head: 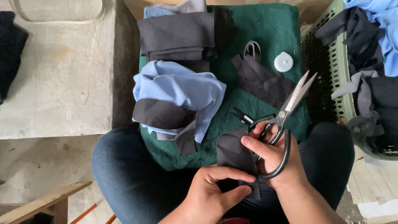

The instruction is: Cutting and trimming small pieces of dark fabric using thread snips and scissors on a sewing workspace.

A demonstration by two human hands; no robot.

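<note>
Two hands on one dark fabric strip (234, 153) over the lap, just below the green felt pad (265, 33). Left hand (213, 193) pinches its lower edge, fingers (232, 174) closed on the cloth. Right hand (275, 159) grips black-handled scissors (286, 116), blades barely parted, pointing away, thumb on the strip's top. Cloth looks light, limp, non-slippery; best held by its edges, kept taut. Blue shirt piece (178, 89) lies nearby.

L hand (215, 186) pinches dark cloth piece (234, 151); R hand (277, 159) grips black-handled scissors (286, 112), blades slightly apart, over green mat (265, 29). Blue shirt (182, 89) nearby, green basket (338, 62) at right.
</note>
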